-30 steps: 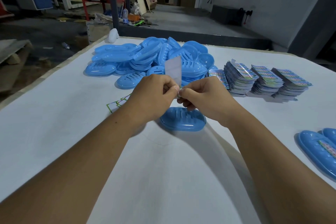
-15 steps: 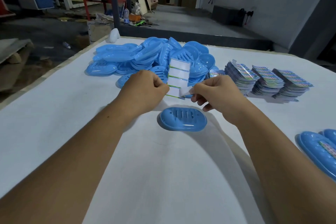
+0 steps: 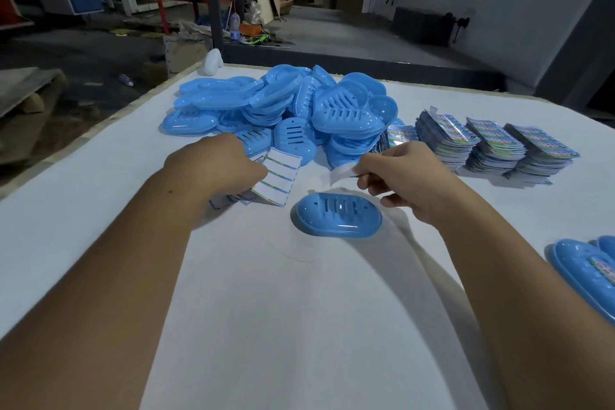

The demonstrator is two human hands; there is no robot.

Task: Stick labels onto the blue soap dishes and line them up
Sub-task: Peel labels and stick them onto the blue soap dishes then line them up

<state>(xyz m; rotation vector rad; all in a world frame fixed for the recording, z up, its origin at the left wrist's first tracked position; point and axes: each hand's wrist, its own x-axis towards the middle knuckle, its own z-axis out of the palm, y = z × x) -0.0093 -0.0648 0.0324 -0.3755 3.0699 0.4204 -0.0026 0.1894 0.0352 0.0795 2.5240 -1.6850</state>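
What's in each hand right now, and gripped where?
Left hand holds the white striped backing sheet by its left edge. Right hand pinches the peeled white label at its right end.

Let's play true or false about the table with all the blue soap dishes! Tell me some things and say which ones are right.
1. The right hand pinches a peeled label. True.
2. The left hand holds nothing. False: it holds a label sheet.
3. The single soap dish near the hands already has a label. False: it is bare.
4. Label stacks sit to the right of the soap dish pile. True.
5. The dishes are red. False: they are blue.
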